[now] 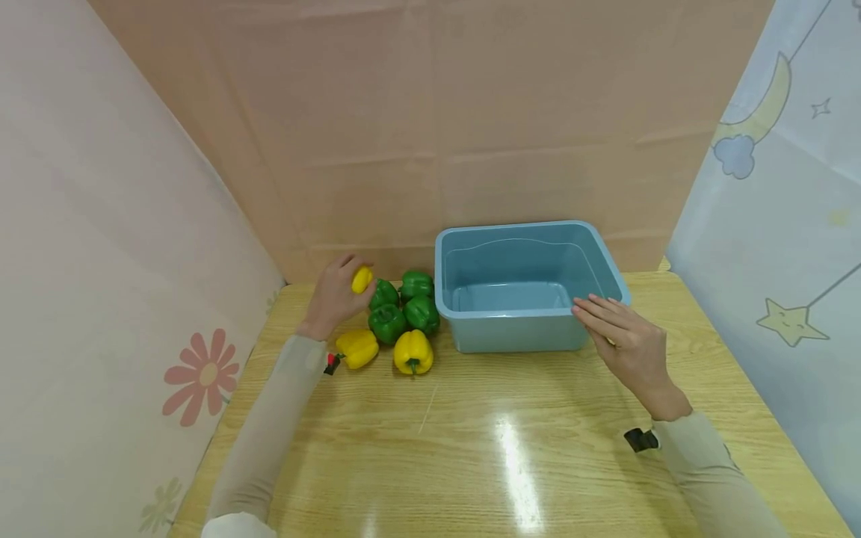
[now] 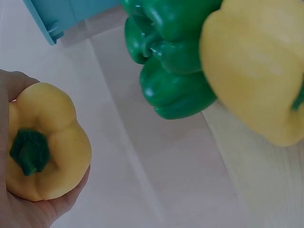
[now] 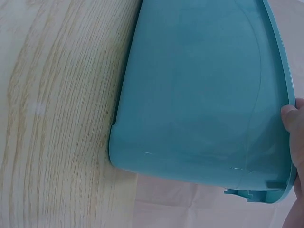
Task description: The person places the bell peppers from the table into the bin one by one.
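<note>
My left hand (image 1: pixel 338 294) grips a yellow bell pepper (image 2: pixel 50 142), raised above the back left of the table. The pepper's green stem faces the left wrist camera. Beside this hand, several green bell peppers (image 1: pixel 387 323) lie clustered against the left side of a blue plastic bin (image 1: pixel 514 332). Two more yellow bell peppers, one on the left (image 1: pixel 357 348) and one on the right (image 1: pixel 413 353), lie in front of them. At the bin's front right corner, my right hand (image 1: pixel 625 344) holds the rim, thumb outside and fingers reaching over it.
A wood-grain table (image 1: pixel 457 448) carries everything. Behind the bin rises a plain pinkish-brown cloth (image 1: pixel 437 134). Patterned sheets hang on both sides, the left one (image 1: pixel 121 246) with flowers and the right one (image 1: pixel 794 246) with stars and a moon.
</note>
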A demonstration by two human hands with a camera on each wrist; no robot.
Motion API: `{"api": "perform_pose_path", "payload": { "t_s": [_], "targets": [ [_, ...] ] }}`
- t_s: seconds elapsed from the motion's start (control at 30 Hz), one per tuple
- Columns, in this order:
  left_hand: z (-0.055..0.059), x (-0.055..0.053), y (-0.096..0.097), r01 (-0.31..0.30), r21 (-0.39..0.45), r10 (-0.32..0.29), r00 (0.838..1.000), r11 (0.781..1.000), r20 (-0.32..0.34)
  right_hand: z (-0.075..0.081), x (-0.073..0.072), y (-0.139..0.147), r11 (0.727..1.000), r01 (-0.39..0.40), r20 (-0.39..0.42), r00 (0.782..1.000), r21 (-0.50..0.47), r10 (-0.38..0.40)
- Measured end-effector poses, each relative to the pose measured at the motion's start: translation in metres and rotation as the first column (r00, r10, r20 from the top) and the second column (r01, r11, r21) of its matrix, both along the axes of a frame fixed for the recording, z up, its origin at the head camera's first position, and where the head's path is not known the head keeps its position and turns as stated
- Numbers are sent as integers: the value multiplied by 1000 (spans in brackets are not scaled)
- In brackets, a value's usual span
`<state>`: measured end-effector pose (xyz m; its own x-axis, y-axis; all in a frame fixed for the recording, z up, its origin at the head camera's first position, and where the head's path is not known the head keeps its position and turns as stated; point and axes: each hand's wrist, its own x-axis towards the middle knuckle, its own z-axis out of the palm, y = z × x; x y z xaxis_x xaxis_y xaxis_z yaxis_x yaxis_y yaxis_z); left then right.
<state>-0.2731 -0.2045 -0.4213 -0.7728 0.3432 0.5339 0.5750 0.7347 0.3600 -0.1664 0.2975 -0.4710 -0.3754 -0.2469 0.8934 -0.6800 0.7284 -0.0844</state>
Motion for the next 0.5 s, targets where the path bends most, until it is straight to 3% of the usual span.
{"api": "perform_pose_path", "payload": {
  "t_s": [0.5],
  "targets": [
    [25, -6, 19, 32, 7, -32, 999, 999, -23, 3, 1, 1, 1000, -19, -6, 1000, -1, 19]
  ]
}}
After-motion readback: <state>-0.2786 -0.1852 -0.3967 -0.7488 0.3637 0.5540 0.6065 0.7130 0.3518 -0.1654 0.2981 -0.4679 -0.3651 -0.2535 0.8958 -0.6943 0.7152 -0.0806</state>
